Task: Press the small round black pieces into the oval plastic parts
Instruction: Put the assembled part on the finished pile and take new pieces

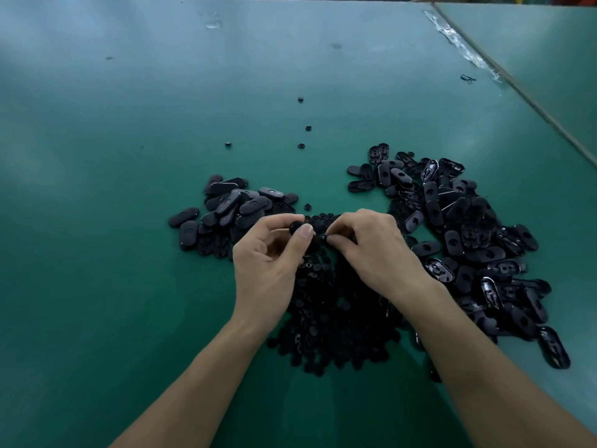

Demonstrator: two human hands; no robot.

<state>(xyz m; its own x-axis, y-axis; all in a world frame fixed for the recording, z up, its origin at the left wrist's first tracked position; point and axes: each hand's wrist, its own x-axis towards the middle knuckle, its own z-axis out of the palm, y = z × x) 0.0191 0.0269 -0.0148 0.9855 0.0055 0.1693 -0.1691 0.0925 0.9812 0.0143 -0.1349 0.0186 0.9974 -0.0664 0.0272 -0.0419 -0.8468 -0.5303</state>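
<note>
While I watch from far away, the left hand (268, 263) pinches one oval plastic part (298, 228) with thumb and fingers. The right hand (371, 247) pinches a small round black piece (330, 237) just beside it. Both hands are over the heap of round pieces (332, 305) in the middle of the green table (97, 189). I see a small pile of oval parts (232, 211) on the left and a big pile of oval parts (468, 240) on the right. Some loose round pieces (308, 128) lie farther off.
</note>
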